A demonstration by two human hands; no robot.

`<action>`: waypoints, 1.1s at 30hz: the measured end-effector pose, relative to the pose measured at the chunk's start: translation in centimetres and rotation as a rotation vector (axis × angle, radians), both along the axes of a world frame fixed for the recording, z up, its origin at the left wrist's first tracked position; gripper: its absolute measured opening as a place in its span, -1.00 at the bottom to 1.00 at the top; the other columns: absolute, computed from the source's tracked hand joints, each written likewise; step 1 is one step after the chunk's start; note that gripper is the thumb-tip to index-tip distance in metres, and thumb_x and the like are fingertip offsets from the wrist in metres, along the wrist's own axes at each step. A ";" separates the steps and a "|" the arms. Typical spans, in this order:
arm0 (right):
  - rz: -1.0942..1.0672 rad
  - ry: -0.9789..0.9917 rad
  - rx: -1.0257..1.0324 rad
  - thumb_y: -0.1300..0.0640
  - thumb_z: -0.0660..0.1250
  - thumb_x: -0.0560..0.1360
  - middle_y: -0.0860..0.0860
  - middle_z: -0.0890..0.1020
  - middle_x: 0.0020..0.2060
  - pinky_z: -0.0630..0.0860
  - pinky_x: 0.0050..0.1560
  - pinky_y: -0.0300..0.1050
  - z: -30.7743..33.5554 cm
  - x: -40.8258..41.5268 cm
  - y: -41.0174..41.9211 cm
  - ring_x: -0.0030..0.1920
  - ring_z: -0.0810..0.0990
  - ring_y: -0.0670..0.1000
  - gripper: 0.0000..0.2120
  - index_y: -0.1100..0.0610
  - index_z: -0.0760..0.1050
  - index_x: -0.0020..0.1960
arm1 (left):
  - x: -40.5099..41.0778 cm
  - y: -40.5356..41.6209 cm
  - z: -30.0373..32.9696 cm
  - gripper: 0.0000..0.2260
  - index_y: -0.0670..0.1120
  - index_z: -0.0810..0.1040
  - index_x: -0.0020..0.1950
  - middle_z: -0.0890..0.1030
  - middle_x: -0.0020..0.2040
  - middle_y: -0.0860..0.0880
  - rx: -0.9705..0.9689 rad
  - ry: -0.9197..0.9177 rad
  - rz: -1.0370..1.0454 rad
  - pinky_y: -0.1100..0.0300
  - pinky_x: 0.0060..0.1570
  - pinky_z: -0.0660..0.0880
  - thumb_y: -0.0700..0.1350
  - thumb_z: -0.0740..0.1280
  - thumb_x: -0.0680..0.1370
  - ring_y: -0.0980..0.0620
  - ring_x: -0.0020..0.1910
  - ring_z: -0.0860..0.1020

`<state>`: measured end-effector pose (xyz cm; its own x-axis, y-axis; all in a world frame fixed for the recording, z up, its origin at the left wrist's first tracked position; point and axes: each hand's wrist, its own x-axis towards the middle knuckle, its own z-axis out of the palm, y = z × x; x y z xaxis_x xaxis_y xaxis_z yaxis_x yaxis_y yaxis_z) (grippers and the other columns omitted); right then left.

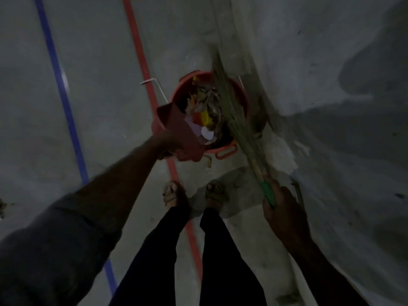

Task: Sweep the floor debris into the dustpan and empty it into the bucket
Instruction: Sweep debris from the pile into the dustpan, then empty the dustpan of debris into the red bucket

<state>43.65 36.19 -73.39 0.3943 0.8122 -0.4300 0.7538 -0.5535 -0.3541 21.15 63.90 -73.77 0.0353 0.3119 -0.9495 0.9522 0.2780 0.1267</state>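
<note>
Over the red bucket (234,89), a red dustpan (176,122) is held tilted at the near-left rim, grasped from behind by the left hand (174,146), its grip clenched on the pan. Paper scraps (205,127) are seen at the pan's mouth and inside the bucket. No writing can be read. A grass broom (229,107) is laid across the bucket, its green handle (268,193) grasped by the right hand (280,208). Bare floor (99,85) lies to the left, crossed by a red line (136,45) and a blue line (53,62).

I see a red dustpan (176,127) tilted over the near-left rim of a round red bucket (239,90) standing on the floor. Scraps of paper (204,127), white, yellow and red, fill the bucket. Grass broom (229,107) bristles lie across its right side.
</note>
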 end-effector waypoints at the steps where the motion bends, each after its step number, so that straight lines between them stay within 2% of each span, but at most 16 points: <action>1: 0.017 0.017 0.014 0.21 0.37 0.52 0.18 0.58 0.17 0.41 -0.17 -0.14 -0.6 0.1 0.9 0.00 0.61 0.20 -0.40 -0.05 0.33 0.52 | -1.0 0.0 -0.4 -0.62 -0.18 0.45 -0.41 0.62 -0.38 -0.29 0.008 0.043 0.033 0.33 -0.71 0.26 -0.19 0.30 0.63 0.04 -0.62 0.38; 2: 0.052 0.026 0.024 0.21 0.35 0.52 0.21 0.57 0.21 0.47 -0.10 -0.12 -1.5 0.2 1.9 0.07 0.61 0.23 -0.40 -0.02 0.32 0.53 | -2.0 -0.4 -0.5 -0.68 -0.18 0.45 -0.32 0.63 -0.37 -0.26 0.005 0.080 0.080 0.32 -0.66 0.26 -0.13 0.30 0.62 0.01 -0.60 0.36; 3: 0.084 0.049 -0.006 0.19 0.31 0.54 0.21 0.57 0.23 0.54 0.00 -0.04 -3.5 0.4 3.5 0.13 0.60 0.24 -0.40 -0.02 0.29 0.54 | -2.9 -0.5 -0.9 -0.72 -0.16 0.43 -0.27 0.54 -0.50 -0.17 0.003 0.091 0.112 0.34 -0.62 0.21 -0.11 0.29 0.62 0.03 -0.63 0.30; 4: 0.114 0.075 -0.086 0.17 0.29 0.55 0.18 0.57 0.22 0.56 0.07 0.03 -5.4 0.6 5.2 0.15 0.59 0.24 -0.41 -0.03 0.25 0.55 | -3.5 -0.9 -0.8 -0.73 -0.14 0.42 -0.26 0.40 -0.61 -0.08 -0.001 0.090 0.135 0.36 -0.59 0.16 -0.10 0.29 0.61 0.04 -0.66 0.24; 6: 0.165 0.105 -0.249 0.13 0.27 0.58 0.15 0.57 0.19 0.54 0.11 0.04 -9.8 -0.1 9.0 0.14 0.58 0.19 -0.44 0.00 0.23 0.55 | -5.0 -2.2 -1.6 -0.71 -0.11 0.41 -0.31 0.28 -0.62 -0.01 -0.008 0.069 0.189 0.35 -0.55 0.13 -0.10 0.31 0.59 0.05 -0.63 0.20; 9: 0.182 0.168 -0.398 0.16 0.27 0.57 0.14 0.56 0.19 0.51 0.03 -0.02 -14.2 -2.4 14.1 0.13 0.58 0.16 -0.56 0.12 0.35 0.43 | -6.4 -4.4 -2.4 -0.77 -0.13 0.44 -0.22 0.32 -0.50 -0.06 0.017 -0.032 0.295 0.25 -0.49 0.17 -0.12 0.34 0.61 0.03 -0.55 0.22; 12: 0.183 0.214 -0.455 0.18 0.36 0.50 0.12 0.53 0.19 0.56 0.08 0.05 -15.6 -3.8 15.9 0.14 0.57 0.17 -0.52 0.13 0.35 0.40 | -7.4 -5.5 -2.9 -0.72 -0.12 0.44 -0.22 0.43 -0.37 -0.13 0.064 -0.084 0.304 0.20 -0.46 0.26 -0.05 0.31 0.65 -0.03 -0.50 0.32; 14: 0.133 0.206 -0.402 0.16 0.33 0.51 0.14 0.53 0.17 0.55 0.05 0.05 -15.0 -3.8 14.8 0.14 0.58 0.20 -0.46 0.12 0.28 0.45 | -7.5 -5.9 -3.4 -0.75 -0.10 0.47 -0.18 0.50 -0.29 -0.15 0.125 -0.097 0.363 0.21 -0.48 0.31 0.00 0.34 0.63 -0.04 -0.47 0.39; 16: 0.073 0.245 -0.328 0.15 0.31 0.53 0.15 0.55 0.17 0.49 0.03 -0.01 -10.7 -3.8 11.6 0.13 0.57 0.21 -0.39 0.06 0.21 0.53 | -7.9 -6.6 -1.8 -0.78 -0.08 0.47 -0.13 0.52 -0.26 -0.14 0.150 -0.104 0.455 0.23 -0.49 0.33 0.02 0.36 0.61 -0.03 -0.44 0.42; 18: 0.029 0.310 -0.224 0.12 0.35 0.53 0.16 0.54 0.22 0.40 0.04 -0.14 -6.0 -3.2 7.8 0.18 0.55 0.20 -0.39 0.10 0.25 0.53 | -8.4 -7.4 -0.4 -0.78 -0.09 0.47 -0.11 0.53 -0.23 -0.14 0.182 -0.118 0.477 0.21 -0.47 0.35 0.02 0.36 0.61 -0.04 -0.43 0.44; 20: 0.018 0.317 -0.148 0.04 0.33 0.50 0.16 0.52 0.27 0.43 0.12 -0.09 -3.0 -2.2 3.9 0.22 0.54 0.20 -0.38 0.09 0.26 0.53 | -8.4 -8.0 0.1 -0.77 -0.12 0.49 -0.04 0.53 -0.22 -0.12 0.219 -0.155 0.494 0.21 -0.45 0.38 0.03 0.36 0.61 -0.03 -0.41 0.46; 21: 0.026 0.304 -0.114 0.03 0.32 0.50 0.13 0.52 0.28 0.48 0.15 -0.04 0.4 -1.9 2.0 0.20 0.56 0.18 -0.35 0.04 0.22 0.54 | -8.8 -8.5 2.5 -0.77 -0.12 0.49 0.01 0.52 -0.21 -0.10 0.244 -0.186 0.488 0.22 -0.44 0.39 0.04 0.36 0.61 -0.02 -0.39 0.48; 23: -0.016 0.306 -0.134 0.09 0.34 0.52 0.06 0.57 0.22 0.55 0.03 0.00 2.4 -1.3 -1.1 0.06 0.60 0.11 -0.29 -0.03 0.13 0.59 | -9.0 -9.1 3.2 -0.78 -0.10 0.48 0.03 0.52 -0.20 -0.07 0.250 -0.211 0.495 0.21 -0.38 0.41 0.04 0.36 0.61 -0.02 -0.33 0.49; 25: -0.001 0.282 -0.094 0.13 0.36 0.54 0.08 0.62 0.11 0.53 -0.08 -0.04 6.5 -1.4 -3.4 -0.04 0.61 0.07 -0.32 -0.01 0.16 0.58 | -9.4 -10.0 6.1 -0.79 -0.11 0.48 -0.08 0.50 -0.24 -0.07 0.274 -0.236 0.480 0.17 -0.28 0.42 0.02 0.36 0.62 -0.04 -0.34 0.48; 30: 0.010 0.274 0.033 0.21 0.38 0.53 0.02 0.58 0.20 0.44 0.08 -0.16 11.1 -2.8 -5.9 0.12 0.56 -0.01 -0.39 -0.02 0.27 0.52 | -11.0 -12.9 9.3 -0.73 -0.16 0.47 0.11 0.50 -0.25 -0.10 0.317 -0.238 0.607 0.29 -0.57 0.34 0.03 0.35 0.62 0.03 -0.46 0.44; 33: 0.054 0.297 0.122 0.18 0.40 0.53 -0.01 0.55 0.27 0.46 0.21 -0.11 12.9 -4.4 -5.9 0.20 0.53 -0.01 -0.41 -0.11 0.28 0.48 | -12.2 -14.2 11.0 -0.69 -0.18 0.49 0.07 0.46 -0.29 -0.10 0.314 -0.274 0.694 0.28 -0.54 0.31 0.07 0.36 0.60 0.06 -0.52 0.38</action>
